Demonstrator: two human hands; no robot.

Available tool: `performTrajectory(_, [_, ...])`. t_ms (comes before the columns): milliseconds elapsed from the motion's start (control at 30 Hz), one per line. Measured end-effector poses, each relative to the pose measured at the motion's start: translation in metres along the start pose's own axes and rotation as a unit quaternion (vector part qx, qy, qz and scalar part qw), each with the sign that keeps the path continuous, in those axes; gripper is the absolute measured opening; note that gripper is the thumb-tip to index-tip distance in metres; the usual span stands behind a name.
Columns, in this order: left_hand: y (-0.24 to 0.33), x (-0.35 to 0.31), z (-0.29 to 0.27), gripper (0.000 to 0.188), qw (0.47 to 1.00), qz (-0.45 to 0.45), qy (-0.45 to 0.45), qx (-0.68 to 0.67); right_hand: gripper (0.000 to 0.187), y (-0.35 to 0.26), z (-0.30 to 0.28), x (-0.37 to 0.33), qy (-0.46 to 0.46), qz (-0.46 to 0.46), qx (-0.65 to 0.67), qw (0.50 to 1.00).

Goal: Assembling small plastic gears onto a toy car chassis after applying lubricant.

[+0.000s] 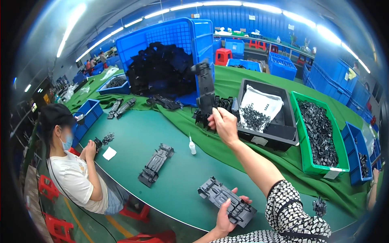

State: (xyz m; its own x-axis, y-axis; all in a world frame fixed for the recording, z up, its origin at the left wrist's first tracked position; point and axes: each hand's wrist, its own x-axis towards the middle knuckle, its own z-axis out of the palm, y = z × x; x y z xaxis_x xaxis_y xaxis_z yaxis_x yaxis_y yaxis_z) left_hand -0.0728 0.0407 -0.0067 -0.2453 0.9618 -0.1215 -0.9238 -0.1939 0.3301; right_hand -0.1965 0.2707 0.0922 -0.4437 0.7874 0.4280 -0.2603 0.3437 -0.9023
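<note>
My right hand [225,124] is stretched out over the far side of the table, its thumb and fingers closed on the lower end of a long black plastic chassis [206,87]. That chassis stands upright in front of a big blue crate. Close to me, my left hand [227,212] grips a second black plastic chassis [221,196], flat and with raised ribs, tilted over the table's near edge. Another chassis [156,164] lies on the green table [178,182] to the left. Between them and the crate stands a small white bottle with a thin nozzle [192,146].
The tipped blue crate [202,44] holds many black parts. A black tray [279,141] with small parts, a green bin [344,162] and a blue bin [350,141] stand right. A person [77,174] sits left, handling a small part. Green cloth [231,162] covers the far side.
</note>
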Motion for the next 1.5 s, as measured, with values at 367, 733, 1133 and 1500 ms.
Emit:
performTrajectory(367, [0.001,-0.002,0.006,0.051,1.000,-0.004,0.026,-0.012,0.038,-0.111,-0.129,-0.040,-0.194,-0.564,-0.462,0.657])
performTrajectory(733, [-0.008,0.001,0.008,0.057,0.999,0.018,0.013,0.041,0.039,-0.116,-0.206,-0.122,-0.200,-0.495,-0.517,0.669])
performTrajectory(1133, [-0.010,0.007,0.010,0.051,0.996,0.050,-0.002,0.077,0.033,-0.057,-0.271,-0.191,-0.261,-0.397,-0.571,0.670])
performTrajectory(1500, [-0.009,0.004,0.010,0.050,0.997,0.035,0.012,0.063,0.031,-0.046,-0.268,-0.208,-0.322,-0.394,-0.545,0.666])
